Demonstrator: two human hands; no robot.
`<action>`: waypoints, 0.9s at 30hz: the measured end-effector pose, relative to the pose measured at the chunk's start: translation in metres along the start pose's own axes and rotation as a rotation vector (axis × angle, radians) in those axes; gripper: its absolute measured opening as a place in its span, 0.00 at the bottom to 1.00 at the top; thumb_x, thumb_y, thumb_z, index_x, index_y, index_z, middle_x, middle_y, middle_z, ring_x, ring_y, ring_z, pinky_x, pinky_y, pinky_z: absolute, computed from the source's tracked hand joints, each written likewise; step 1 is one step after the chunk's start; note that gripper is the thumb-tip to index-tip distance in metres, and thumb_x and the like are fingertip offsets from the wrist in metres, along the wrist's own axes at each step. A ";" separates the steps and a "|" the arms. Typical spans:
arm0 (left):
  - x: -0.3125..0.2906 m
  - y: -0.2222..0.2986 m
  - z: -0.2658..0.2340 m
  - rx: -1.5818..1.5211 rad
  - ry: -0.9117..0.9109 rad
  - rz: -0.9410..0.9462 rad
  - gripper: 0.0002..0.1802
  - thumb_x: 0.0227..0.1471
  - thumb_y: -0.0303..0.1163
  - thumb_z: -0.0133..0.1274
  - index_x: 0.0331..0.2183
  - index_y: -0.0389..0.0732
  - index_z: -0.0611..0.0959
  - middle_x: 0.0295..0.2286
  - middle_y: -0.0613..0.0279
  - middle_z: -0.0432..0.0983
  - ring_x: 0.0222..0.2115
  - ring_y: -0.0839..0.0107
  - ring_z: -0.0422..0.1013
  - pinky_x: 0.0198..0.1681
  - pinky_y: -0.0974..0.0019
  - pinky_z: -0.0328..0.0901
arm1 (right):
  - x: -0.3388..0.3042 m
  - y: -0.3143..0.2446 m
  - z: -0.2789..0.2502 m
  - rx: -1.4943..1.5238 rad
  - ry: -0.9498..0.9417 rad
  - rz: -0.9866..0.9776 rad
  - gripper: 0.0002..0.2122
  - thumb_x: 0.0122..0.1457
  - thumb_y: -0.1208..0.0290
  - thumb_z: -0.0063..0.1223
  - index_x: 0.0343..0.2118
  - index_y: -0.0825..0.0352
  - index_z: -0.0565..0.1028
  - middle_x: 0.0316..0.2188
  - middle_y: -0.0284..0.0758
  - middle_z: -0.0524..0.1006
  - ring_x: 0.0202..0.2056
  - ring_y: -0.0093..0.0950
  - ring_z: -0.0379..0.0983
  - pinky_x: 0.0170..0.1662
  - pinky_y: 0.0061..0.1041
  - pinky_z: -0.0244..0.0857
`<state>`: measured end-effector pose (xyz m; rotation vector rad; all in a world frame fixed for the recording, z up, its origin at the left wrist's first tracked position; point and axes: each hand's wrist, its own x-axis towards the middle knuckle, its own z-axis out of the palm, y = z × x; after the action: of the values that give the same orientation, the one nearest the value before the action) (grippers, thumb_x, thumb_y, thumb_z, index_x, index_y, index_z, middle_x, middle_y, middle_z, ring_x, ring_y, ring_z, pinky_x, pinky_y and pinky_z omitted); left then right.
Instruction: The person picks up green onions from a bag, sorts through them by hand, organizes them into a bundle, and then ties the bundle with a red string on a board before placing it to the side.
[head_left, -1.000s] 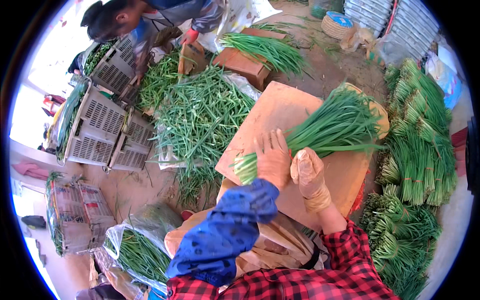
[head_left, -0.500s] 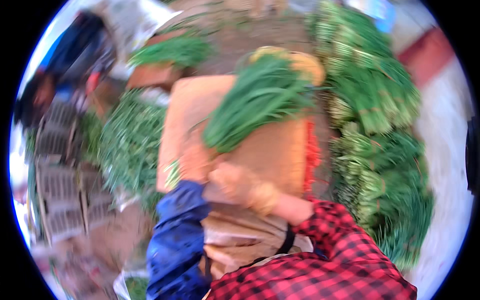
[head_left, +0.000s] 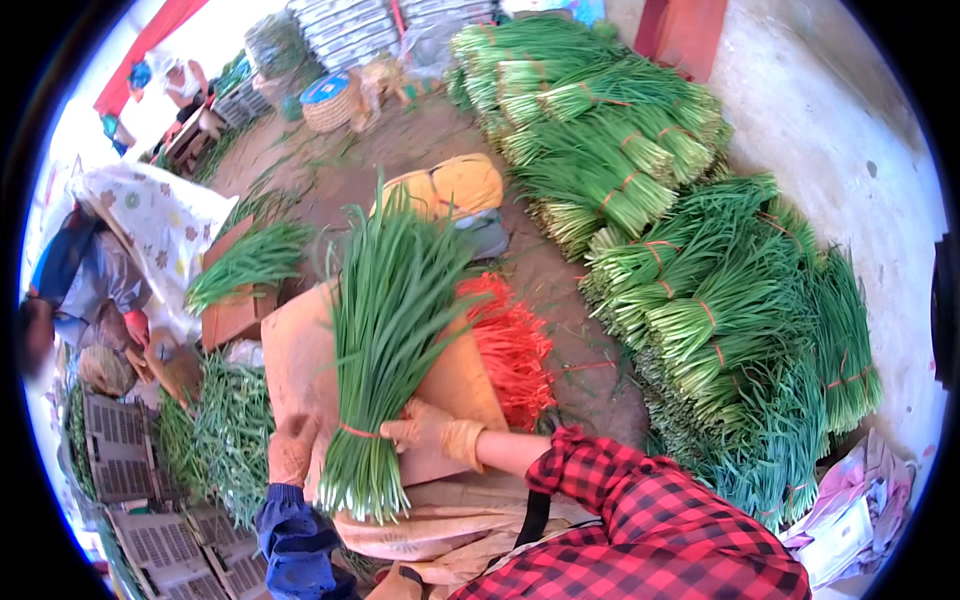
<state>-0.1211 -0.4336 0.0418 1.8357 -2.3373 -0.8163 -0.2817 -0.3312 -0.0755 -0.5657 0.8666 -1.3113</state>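
A tied bunch of long green chives [head_left: 385,330] stands tilted over a brown cardboard sheet [head_left: 290,360]. My right hand [head_left: 430,430], in a tan glove, grips the bunch near its red tie, close to the cut ends. My left hand [head_left: 293,450], also gloved, with a blue sleeve cover, rests against the bunch's lower left side. A heap of red rubber bands [head_left: 510,345] lies just right of the cardboard.
Stacks of tied chive bunches [head_left: 700,300] fill the ground at right and far right. Loose chives [head_left: 225,430] and grey plastic crates [head_left: 130,470] lie at left. Another person [head_left: 90,290] sits at far left beside a cardboard box [head_left: 235,310] topped with chives. A round basket [head_left: 330,100] stands at back.
The view swung right. The bunch, which lay flat on the cardboard, has been lifted upright; my right hand now grips it at the tie and my left has slid to its base.
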 end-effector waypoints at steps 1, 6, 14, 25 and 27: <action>0.006 -0.008 0.008 -0.127 -0.162 0.100 0.21 0.45 0.42 0.50 0.35 0.33 0.76 0.31 0.56 0.74 0.33 0.68 0.69 0.37 0.68 0.62 | -0.002 -0.002 0.000 -0.017 -0.012 0.098 0.21 0.47 0.69 0.55 0.44 0.70 0.64 0.31 0.33 0.71 0.30 0.26 0.68 0.30 0.21 0.65; 0.006 0.003 0.027 -0.280 -0.608 -0.007 0.26 0.43 0.39 0.51 0.44 0.36 0.70 0.38 0.56 0.68 0.40 0.66 0.63 0.45 0.65 0.56 | 0.010 0.028 -0.006 -0.045 -0.020 -0.068 0.29 0.45 0.67 0.58 0.49 0.69 0.58 0.44 0.38 0.67 0.45 0.26 0.62 0.49 0.23 0.56; 0.005 0.017 0.041 -0.441 -0.344 0.229 0.40 0.35 0.38 0.60 0.49 0.37 0.60 0.39 0.56 0.67 0.39 0.64 0.64 0.44 0.63 0.59 | 0.006 -0.003 -0.005 -0.061 -0.097 0.040 0.28 0.44 0.65 0.59 0.46 0.71 0.62 0.39 0.42 0.70 0.41 0.30 0.66 0.44 0.26 0.60; -0.024 0.041 0.020 -0.813 -0.434 0.012 0.45 0.30 0.31 0.62 0.50 0.35 0.57 0.39 0.55 0.66 0.36 0.65 0.67 0.38 0.65 0.65 | 0.020 -0.050 -0.016 -0.192 -0.137 -0.248 0.28 0.44 0.51 0.55 0.44 0.67 0.68 0.34 0.39 0.73 0.38 0.35 0.68 0.42 0.29 0.61; -0.032 0.062 0.005 -0.735 -0.345 0.014 0.45 0.30 0.31 0.62 0.50 0.34 0.56 0.38 0.55 0.66 0.36 0.65 0.67 0.39 0.65 0.65 | 0.028 -0.055 -0.001 0.017 -0.165 -0.217 0.34 0.42 0.56 0.59 0.50 0.68 0.59 0.44 0.39 0.66 0.48 0.32 0.58 0.50 0.29 0.52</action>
<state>-0.1688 -0.3929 0.0729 1.4265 -1.7901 -1.7992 -0.3143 -0.3693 -0.0395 -0.7602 0.6715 -1.4432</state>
